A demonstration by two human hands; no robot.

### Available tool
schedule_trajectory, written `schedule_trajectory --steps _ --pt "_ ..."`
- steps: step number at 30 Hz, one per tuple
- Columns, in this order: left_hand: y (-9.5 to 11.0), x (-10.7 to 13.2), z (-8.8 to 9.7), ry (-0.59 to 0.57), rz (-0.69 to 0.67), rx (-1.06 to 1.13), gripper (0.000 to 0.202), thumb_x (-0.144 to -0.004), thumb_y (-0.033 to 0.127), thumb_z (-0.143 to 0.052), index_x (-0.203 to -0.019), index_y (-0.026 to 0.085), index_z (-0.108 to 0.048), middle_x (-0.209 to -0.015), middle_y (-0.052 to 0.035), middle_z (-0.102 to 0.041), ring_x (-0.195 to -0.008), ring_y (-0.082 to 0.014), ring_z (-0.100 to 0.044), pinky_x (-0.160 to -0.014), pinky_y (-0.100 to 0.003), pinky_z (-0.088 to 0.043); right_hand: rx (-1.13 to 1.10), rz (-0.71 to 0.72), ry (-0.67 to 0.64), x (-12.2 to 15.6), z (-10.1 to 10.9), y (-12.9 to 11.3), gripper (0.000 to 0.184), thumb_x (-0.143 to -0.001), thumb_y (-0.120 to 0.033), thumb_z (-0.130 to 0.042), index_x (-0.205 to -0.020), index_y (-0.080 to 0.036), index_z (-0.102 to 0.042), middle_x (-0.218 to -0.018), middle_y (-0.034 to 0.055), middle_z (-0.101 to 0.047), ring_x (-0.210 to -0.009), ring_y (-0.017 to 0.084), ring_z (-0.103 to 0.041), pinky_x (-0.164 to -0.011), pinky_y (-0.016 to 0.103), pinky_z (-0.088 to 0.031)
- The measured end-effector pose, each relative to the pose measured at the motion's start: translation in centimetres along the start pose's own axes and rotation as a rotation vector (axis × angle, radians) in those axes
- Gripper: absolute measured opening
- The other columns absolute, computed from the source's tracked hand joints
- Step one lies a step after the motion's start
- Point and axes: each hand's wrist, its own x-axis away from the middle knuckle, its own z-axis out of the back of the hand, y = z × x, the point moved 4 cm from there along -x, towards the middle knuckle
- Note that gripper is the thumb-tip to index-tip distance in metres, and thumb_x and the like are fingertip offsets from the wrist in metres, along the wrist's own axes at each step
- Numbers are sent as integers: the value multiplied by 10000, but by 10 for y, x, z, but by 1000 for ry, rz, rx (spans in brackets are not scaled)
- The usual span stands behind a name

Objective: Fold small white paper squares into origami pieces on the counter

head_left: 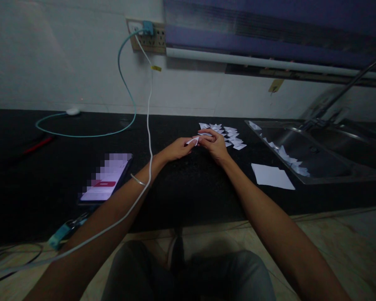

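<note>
Folded paper (191, 141): probably light, creasable; hold edges.
Left fingers (184, 148): pinching one end.
Right fingers (208, 143): pinching the other.

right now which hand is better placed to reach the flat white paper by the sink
Probably the right hand: it is nearer the flat white paper, which lies on that side, beside the sink. The left hand is farther off. Both hold a small paper piece.
</note>
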Motion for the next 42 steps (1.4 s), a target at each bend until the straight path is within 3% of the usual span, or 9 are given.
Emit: schedule_trajectory --steps 5,9,14,19,24,33,36,42 --pt "6 0 1 51 -107 -30 368 -977 466 -481 -927 190 -719 -836 -60 -703 -735 -161 -605 -686 -268 -459 -50 -25 -5 -1 0 2 294 -714 -450 -808 -907 -240 -733 -919 45 -751 -818 186 -685 -796 369 -567" --pt "5 1 -1 -14 -91 -79 491 -1003 543 -376 -821 168 -636 -694 -25 -592 -624 -138 -517 -606 -255 -413 106 32 -20 0 -1 2 331 -706 -535 -815 -815 -228 -757 -843 29 -720 -759 166 -639 -707 318 -537" --pt "-1 1 -2 -63 -23 -82 540 -1007 592 -288 -790 168 -541 -680 -3 -512 -585 -118 -448 -567 -249 -366 183 108 -24 -4 0 3 378 -708 -582 -809 -733 -210 -747 -679 6 -661 -632 139 -565 -641 302 -480" --pt "0 1 -4 -79 -15 -20 465 -1011 545 -340 -810 174 -533 -703 -5 -494 -604 -117 -438 -582 -253 -370 121 118 -41 -5 0 4 356 -676 -561 -844 -737 -222 -756 -722 11 -689 -648 143 -586 -672 315 -495" --pt "1 1 -4 -48 77 119 426 -1029 493 -313 -821 187 -525 -685 2 -453 -570 -111 -413 -559 -250 -376 96 98 -50 -3 0 2 359 -691 -566 -831 -785 -226 -767 -771 25 -709 -707 162 -619 -723 336 -527" --pt "-2 1 -1 -11 -12 -106 482 -1029 493 -272 -797 167 -541 -681 -16 -538 -605 -125 -483 -608 -261 -395 136 49 -85 -1 -3 3 288 -690 -479 -849 -794 -228 -757 -860 42 -733 -772 177 -649 -733 354 -530" --pt "-2 2 0 3 -26 -119 493 -1028 488 -266 -757 170 -528 -659 -13 -535 -587 -120 -481 -598 -258 -385 147 11 -121 0 -4 2 290 -682 -479 -850 -788 -226 -755 -841 44 -736 -759 181 -649 -728 360 -531" --pt "-1 1 -1 -17 12 -77 564 -1004 585 -288 -671 181 -498 -594 11 -471 -531 -109 -428 -546 -252 -329 184 50 -72 -1 0 1 327 -654 -513 -859 -737 -215 -753 -777 35 -722 -669 159 -596 -649 331 -495"
